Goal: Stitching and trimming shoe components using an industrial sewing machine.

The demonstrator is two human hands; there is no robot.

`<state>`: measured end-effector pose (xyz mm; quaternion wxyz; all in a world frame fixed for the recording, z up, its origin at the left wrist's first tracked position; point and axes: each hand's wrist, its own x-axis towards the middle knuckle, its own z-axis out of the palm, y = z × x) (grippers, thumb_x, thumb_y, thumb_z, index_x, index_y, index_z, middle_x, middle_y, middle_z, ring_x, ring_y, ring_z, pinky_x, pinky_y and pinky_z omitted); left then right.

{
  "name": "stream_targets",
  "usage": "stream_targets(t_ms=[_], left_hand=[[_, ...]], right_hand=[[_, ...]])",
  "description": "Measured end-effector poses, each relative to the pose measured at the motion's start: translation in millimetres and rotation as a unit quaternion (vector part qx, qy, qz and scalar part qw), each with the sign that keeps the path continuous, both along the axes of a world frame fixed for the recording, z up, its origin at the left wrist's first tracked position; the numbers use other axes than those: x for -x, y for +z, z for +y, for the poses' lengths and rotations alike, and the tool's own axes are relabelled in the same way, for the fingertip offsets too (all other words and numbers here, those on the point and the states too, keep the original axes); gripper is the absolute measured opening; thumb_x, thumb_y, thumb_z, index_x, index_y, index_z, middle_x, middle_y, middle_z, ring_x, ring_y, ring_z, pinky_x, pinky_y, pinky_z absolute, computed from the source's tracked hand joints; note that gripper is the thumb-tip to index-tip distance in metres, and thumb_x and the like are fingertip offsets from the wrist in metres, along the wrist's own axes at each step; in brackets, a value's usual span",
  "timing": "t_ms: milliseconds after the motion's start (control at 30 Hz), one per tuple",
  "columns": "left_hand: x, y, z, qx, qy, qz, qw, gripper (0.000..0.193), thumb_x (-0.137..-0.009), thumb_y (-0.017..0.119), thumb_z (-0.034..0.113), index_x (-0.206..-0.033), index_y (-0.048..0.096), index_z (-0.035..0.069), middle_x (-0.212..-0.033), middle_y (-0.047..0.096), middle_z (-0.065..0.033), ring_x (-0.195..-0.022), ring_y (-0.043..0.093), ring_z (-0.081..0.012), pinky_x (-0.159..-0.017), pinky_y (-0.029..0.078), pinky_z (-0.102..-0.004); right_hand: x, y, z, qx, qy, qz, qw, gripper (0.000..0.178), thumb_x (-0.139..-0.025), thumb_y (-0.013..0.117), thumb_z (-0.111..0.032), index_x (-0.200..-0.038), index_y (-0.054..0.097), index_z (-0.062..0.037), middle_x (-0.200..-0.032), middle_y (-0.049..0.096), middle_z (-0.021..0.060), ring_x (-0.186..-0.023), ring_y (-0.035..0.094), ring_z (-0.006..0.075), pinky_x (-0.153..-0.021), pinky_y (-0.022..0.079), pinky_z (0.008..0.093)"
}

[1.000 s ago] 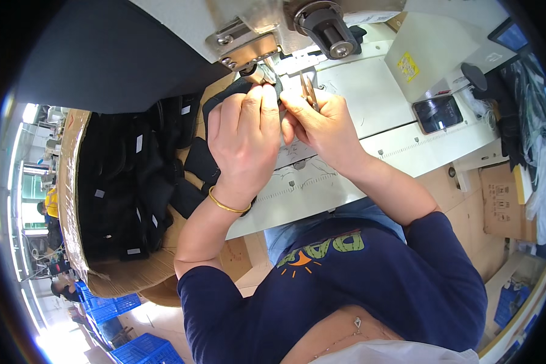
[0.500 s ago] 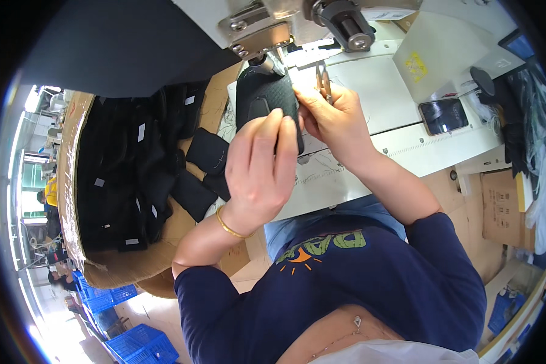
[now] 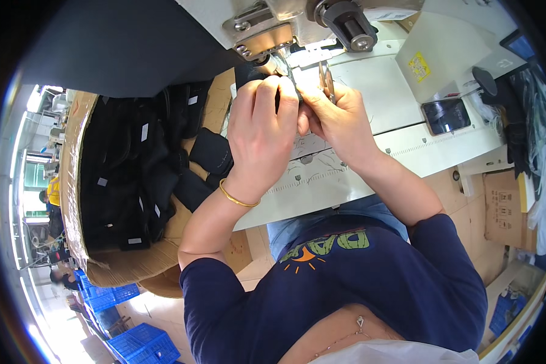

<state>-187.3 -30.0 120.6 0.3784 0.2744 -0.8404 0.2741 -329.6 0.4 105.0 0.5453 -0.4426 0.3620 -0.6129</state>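
A black fabric piece (image 3: 244,73) sits beneath the head of a sewing machine (image 3: 267,41), mostly covered by my hands. My left hand (image 3: 262,130) is closed over it, fingers bent and the tips close to the presser area. Beside it, my right hand (image 3: 338,121) pinches near the piece's right edge with thumb and forefinger. Small metal thread snips (image 3: 327,82) stick up out of that same hand, blades pointing away from me. What lies under my left fingers is hidden.
To the left, a large cardboard box (image 3: 73,182) holds several black fabric pieces (image 3: 133,164). More black pieces (image 3: 211,151) lie between box and table. A phone (image 3: 446,116) rests on the white machine table (image 3: 394,142). Blue crates (image 3: 142,344) stand on the floor.
My left hand has moved away from me, up toward the machine head, and the black piece has gone further under it. My right hand keeps its place with the snips.
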Motion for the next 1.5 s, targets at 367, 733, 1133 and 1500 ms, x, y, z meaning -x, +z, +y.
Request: stream_targets(t_ms=[367, 733, 1133, 1500], left_hand=[[-11.1, -18.8, -2.5, 0.060, -0.003, 0.040, 0.997, 0.037, -0.071, 0.067, 0.001, -0.108, 0.063, 0.002, -0.107, 0.060, -0.0117, -0.099, 0.059, -0.0273, -0.079, 0.050, -0.0383], [-38.0, -14.3, -26.1, 0.093, -0.011, 0.006, 0.996, 0.033, -0.077, 0.068, 0.007, -0.110, 0.065, 0.010, -0.105, 0.062, -0.0085, -0.095, 0.061, -0.0285, -0.081, 0.051, -0.0362], [-79.9, -10.3, -9.6, -0.804, -0.123, 0.280, 0.509, 0.023, -0.089, 0.066, 0.015, -0.102, 0.067, -0.003, -0.086, 0.067, -0.0003, -0.078, 0.058, -0.0041, -0.071, 0.046, -0.0190], [-80.9, -25.6, -18.8, -0.817, -0.146, 0.306, 0.466, 0.034, -0.091, 0.063, 0.014, -0.120, 0.061, -0.004, -0.110, 0.064, -0.0076, -0.099, 0.060, -0.0118, -0.085, 0.050, -0.0256]], right_hand=[[6.3, -10.3, 5.3, 0.008, 0.021, 0.005, 1.000, 0.028, -0.103, 0.048, -0.022, -0.092, 0.062, -0.0004, -0.066, 0.063, 0.0043, -0.050, 0.049, 0.0055, -0.047, 0.038, 0.0213], [16.3, -12.2, 22.1, 0.020, 0.178, 0.103, 0.978, 0.034, -0.104, 0.043, -0.028, -0.101, 0.062, 0.0000, -0.070, 0.062, 0.0037, -0.059, 0.054, 0.0078, -0.055, 0.043, 0.0218], [7.5, -57.3, -2.8, 0.262, -0.068, 0.477, 0.836, 0.032, -0.088, 0.069, -0.035, -0.089, 0.064, -0.0030, -0.083, 0.065, 0.0113, -0.069, 0.065, 0.0299, -0.059, 0.050, 0.0375], [6.6, -28.3, 35.7, 0.465, -0.043, 0.510, 0.722, 0.037, -0.072, 0.080, -0.031, -0.095, 0.062, -0.0072, -0.068, 0.053, 0.0045, -0.056, 0.058, 0.0176, -0.049, 0.047, 0.0304]])
